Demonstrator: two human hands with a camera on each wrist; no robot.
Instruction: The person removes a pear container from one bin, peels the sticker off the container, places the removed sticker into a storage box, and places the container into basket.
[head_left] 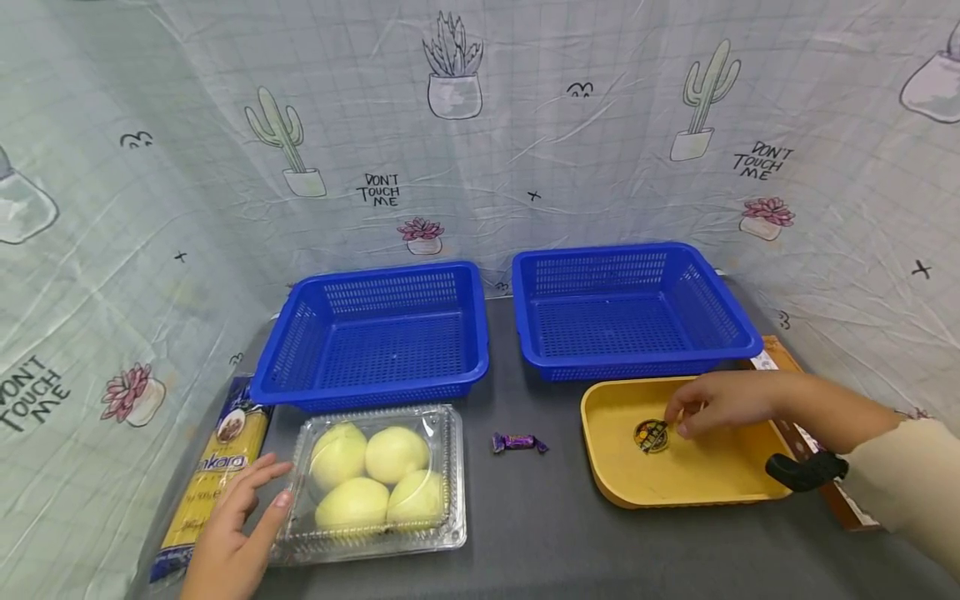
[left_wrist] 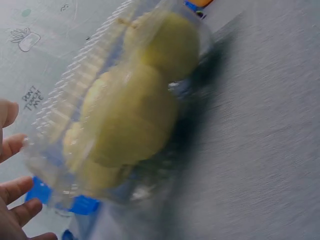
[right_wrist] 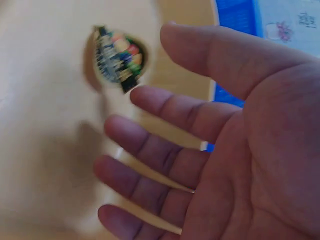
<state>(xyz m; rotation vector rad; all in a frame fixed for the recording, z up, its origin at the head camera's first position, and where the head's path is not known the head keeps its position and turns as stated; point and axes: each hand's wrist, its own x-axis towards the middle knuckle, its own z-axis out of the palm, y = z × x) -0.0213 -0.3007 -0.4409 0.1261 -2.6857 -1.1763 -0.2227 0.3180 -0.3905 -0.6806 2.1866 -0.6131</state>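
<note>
My right hand (head_left: 723,402) is over the yellow tray (head_left: 611,483), its thumb and fingers spread apart. Near its index fingertip in the right wrist view is a small dark oval label (right_wrist: 120,59) with a colourful fruit picture; the same label (head_left: 650,435) shows against the tray floor from the head. My left hand (head_left: 236,533) has its fingers loosely extended at the left side of a clear plastic clamshell box (head_left: 456,508). Inside that box lie several pale yellow-green round fruits (head_left: 352,504). The left wrist view is blurred, with fingers (left_wrist: 20,190) close to the box edge.
Two blue mesh baskets (head_left: 375,392) (head_left: 645,363) stand side by side at the back. A purple wrapped candy (head_left: 519,442) lies between box and tray. At the far left is a yellow-and-blue pasta packet (head_left: 217,467). A flat brown-and-white box (head_left: 843,504) lies right of the tray.
</note>
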